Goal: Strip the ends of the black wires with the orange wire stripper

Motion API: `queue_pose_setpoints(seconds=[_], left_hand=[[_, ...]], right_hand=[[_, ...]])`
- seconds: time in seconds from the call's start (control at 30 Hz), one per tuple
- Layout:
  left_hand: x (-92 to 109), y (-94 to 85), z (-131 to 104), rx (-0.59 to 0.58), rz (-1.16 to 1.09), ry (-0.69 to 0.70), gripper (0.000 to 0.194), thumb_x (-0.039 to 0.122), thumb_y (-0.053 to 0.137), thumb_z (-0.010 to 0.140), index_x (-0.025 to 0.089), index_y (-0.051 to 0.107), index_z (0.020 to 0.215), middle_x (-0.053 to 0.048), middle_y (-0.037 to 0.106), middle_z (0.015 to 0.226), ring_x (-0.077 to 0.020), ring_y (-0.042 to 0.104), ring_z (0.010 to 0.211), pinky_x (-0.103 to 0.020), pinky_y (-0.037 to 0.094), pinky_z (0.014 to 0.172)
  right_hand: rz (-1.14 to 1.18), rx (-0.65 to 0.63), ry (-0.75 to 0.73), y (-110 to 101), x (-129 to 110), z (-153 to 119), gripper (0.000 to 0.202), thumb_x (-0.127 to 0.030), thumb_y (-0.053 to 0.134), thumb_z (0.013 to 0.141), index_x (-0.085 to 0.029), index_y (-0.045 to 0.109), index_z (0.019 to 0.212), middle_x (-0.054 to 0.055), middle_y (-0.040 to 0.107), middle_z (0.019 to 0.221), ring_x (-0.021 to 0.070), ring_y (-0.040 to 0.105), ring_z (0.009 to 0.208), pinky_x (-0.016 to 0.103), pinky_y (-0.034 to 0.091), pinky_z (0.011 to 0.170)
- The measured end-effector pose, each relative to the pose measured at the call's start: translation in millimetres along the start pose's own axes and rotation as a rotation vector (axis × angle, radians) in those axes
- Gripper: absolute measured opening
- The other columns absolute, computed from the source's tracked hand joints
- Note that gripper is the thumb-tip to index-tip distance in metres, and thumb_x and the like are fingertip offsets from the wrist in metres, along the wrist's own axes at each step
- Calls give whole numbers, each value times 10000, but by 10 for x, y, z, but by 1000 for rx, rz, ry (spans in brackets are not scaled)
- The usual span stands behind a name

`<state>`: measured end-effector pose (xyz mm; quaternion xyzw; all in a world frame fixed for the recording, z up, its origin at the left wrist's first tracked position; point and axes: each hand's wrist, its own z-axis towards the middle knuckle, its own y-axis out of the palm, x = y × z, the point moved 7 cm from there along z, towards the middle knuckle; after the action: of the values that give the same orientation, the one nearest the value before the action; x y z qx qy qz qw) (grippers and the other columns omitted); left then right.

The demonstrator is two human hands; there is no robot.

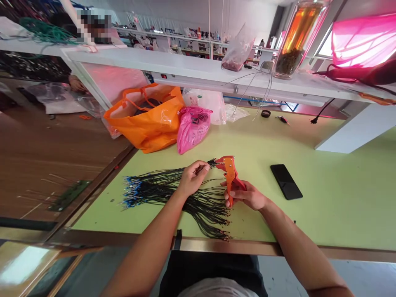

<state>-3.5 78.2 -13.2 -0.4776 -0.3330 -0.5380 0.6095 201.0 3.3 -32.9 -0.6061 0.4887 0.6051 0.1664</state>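
Observation:
In my left hand (194, 177) is a small bunch of thin black wires, pinched between thumb and fingers. My right hand (247, 195) is wrapped round the handles of a red and orange wire stripper (230, 175). The jaws of the tool are at the right-hand ends of the pinched wires; whether they grip them is too small to tell. Under and beside my left hand lies a large spread of black wires (201, 206). Blue and silver terminals (132, 192) cluster at their left ends, and copper-coloured tips show at the right ends.
A black phone (286, 181) lies right of my right hand. Behind stand an orange bag (151, 119) and a pink plastic bag (194, 128). A white shelf (185, 66) crosses the back, bearing a glass bottle (297, 41). At far left, a co-worker's hand (77, 83) shows.

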Motion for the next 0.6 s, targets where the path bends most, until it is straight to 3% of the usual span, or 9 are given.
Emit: queue_pose_setpoints(seconds=[0.33, 0.6], left_hand=[[-31, 43, -20, -57, 49, 8, 309, 476, 650, 946, 179, 730, 918, 5, 625, 721, -129, 500, 635, -248, 397, 611], [78, 32, -21, -45, 17, 15, 288, 461, 671, 907, 178, 721, 883, -1, 647, 728, -132, 522, 644, -246, 428, 624]], right_hand=[[-51, -22, 36, 56, 45, 3, 526, -392, 888, 805, -124, 660, 1196, 63, 731, 913, 209, 765, 733, 343, 624, 684], [-70, -17, 36, 66, 60, 20, 459, -420, 870, 825, -129, 660, 1111, 58, 717, 885, 201, 759, 706, 320, 614, 654]])
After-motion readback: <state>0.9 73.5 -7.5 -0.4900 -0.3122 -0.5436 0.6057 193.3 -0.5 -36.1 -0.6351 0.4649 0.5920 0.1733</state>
